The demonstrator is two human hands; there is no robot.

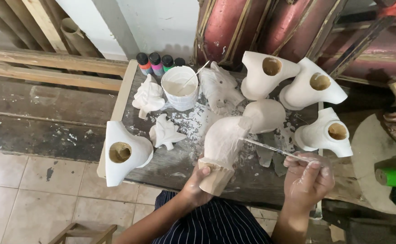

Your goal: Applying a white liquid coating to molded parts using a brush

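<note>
At the bench's near edge the left hand (197, 184) is clamped around the bare wooden base of a half-painted carved figure (222, 147), which tilts with its long axis running from that hand up and away toward the far right. The right hand (308, 177), pinched shut on a thin brush (270, 148), sits to the figure's right; the brush slants left so its tip touches the figure's upper end. Beyond stand white painted figures (320, 88), a white paint tub (180, 86) and, at the far left corner, small paint bottles (156, 63).

four small black-capped paint bottles (158, 64) behind the white tub (180, 88)
</note>
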